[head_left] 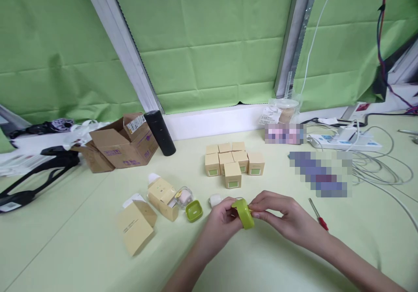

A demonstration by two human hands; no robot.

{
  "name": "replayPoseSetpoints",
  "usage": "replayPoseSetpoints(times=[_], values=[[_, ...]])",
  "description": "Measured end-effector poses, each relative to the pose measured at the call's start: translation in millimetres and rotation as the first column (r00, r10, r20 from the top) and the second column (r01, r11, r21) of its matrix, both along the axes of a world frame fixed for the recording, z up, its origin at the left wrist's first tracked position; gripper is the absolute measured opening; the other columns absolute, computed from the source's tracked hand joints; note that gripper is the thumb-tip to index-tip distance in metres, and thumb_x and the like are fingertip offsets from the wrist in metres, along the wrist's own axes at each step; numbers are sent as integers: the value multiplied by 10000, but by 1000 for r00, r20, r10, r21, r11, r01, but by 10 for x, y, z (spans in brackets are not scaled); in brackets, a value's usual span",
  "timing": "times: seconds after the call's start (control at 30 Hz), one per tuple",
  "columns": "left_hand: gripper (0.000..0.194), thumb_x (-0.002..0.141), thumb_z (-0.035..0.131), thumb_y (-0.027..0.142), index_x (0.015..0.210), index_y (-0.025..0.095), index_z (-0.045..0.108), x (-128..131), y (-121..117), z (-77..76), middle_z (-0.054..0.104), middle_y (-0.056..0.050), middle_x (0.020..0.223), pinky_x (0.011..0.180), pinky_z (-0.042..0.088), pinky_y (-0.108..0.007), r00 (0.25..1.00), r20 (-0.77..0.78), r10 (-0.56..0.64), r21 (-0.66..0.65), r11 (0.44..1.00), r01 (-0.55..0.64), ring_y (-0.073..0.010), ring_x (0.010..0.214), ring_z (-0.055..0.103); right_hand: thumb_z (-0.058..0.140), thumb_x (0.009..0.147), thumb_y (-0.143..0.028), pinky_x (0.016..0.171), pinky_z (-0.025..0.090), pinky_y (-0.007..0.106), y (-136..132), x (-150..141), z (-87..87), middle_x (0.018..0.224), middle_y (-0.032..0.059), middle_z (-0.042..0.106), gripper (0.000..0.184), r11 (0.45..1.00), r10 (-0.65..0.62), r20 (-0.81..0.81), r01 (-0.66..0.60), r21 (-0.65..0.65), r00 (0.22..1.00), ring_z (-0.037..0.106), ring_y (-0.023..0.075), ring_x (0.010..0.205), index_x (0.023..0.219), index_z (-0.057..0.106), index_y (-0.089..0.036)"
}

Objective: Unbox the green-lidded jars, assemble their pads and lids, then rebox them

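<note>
My left hand is closed around the edge of a glossy green plastic shell, which is held on its side above the table. From the right, my right hand pinches at the shell's open side; a thin yellowish bit shows at the fingertips, too small to name. Just behind my left hand sits a small white rounded piece, partly hidden. An open green square shell rests to the left, beside a clear plastic pack with a pale pink and yellow thing inside.
Several small tan boxes are grouped ahead. Opened tan cartons lie at left, with a brown cardboard box and black bottle behind. At right are a red-handled screwdriver, a power strip and loose cables.
</note>
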State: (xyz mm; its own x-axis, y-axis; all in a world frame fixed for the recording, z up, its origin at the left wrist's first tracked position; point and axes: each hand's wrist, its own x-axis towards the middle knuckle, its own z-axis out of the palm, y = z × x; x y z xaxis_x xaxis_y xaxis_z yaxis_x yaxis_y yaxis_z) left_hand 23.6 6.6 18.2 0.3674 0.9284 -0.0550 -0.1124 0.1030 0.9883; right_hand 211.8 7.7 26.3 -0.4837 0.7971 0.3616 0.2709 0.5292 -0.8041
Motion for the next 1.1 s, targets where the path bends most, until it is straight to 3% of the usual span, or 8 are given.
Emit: replayPoseSetpoints(times=[0.13, 0.23, 0.43, 0.57, 0.7, 0.87, 1.0, 1.1], values=[[190, 690, 709, 284, 784, 151, 610, -11, 5, -14, 552, -14, 782, 702, 415, -264, 999, -45, 27, 53, 998, -24, -152, 763, 521, 585, 859, -287, 792, 547, 348, -44, -69, 35, 981, 44, 689, 161, 991, -48, -43, 43, -126, 998, 655, 211, 905, 998, 662, -264], [125, 701, 662, 229, 781, 164, 591, -20, 1, 8, 549, -23, 824, 702, 434, -266, 987, -135, 88, 151, 986, -67, -171, 809, 539, 686, 774, -286, 849, 536, 356, -74, -147, 34, 1045, 38, 665, 296, 959, -94, -150, 49, -279, 984, 641, 208, 963, 1053, 588, -260], [90, 671, 568, 131, 730, 177, 517, -52, 11, 80, 498, -13, 811, 679, 443, -261, 962, -209, 174, 260, 959, -117, -157, 769, 517, 662, 794, -364, 733, 534, 348, -13, -159, -23, 874, 34, 645, 268, 889, -163, -389, -36, -457, 907, 650, 185, 816, 956, 493, -235], [117, 665, 524, 84, 699, 187, 480, -32, -20, 69, 470, -11, 821, 715, 423, -263, 946, -262, 193, 347, 933, -94, -159, 801, 495, 715, 747, -378, 794, 507, 362, -17, -174, -72, 1107, 79, 589, 534, 842, -80, -425, -167, -513, 902, 608, 218, 995, 1188, 434, -269], [145, 622, 524, 67, 660, 190, 458, -26, -42, 52, 427, 0, 814, 741, 392, -277, 921, -323, 218, 399, 914, -76, -160, 797, 469, 718, 747, -335, 752, 480, 313, -46, -213, -102, 953, 43, 607, 417, 827, 3, -400, -227, -513, 916, 602, 177, 863, 1107, 538, -227], [89, 689, 463, 118, 706, 205, 449, -167, 64, 79, 440, -2, 792, 728, 414, -287, 923, -246, 296, 434, 885, -168, -163, 777, 474, 699, 732, -407, 666, 468, 287, 89, -27, -90, 850, 7, 583, 331, 866, -211, -441, -42, -499, 872, 578, 162, 755, 968, 557, -224], [67, 751, 513, 165, 781, 213, 548, -217, 96, 24, 509, -29, 879, 832, 409, -372, 731, -557, 395, 530, 846, -53, -217, 912, 492, 706, 712, -422, 752, 471, 336, 241, 172, -84, 879, -5, 607, 367, 870, -368, -529, 82, -487, 765, 616, 186, 806, 941, 464, -269], [86, 786, 548, 216, 819, 220, 627, -203, 79, -37, 538, -54, 945, 858, 415, -420, 558, -726, 402, 554, 823, 126, -264, 1002, 482, 706, 717, -391, 741, 489, 328, 282, 231, -60, 885, -9, 604, 365, 879, -401, -481, 180, -442, 779, 628, 186, 826, 933, 434, -281]])
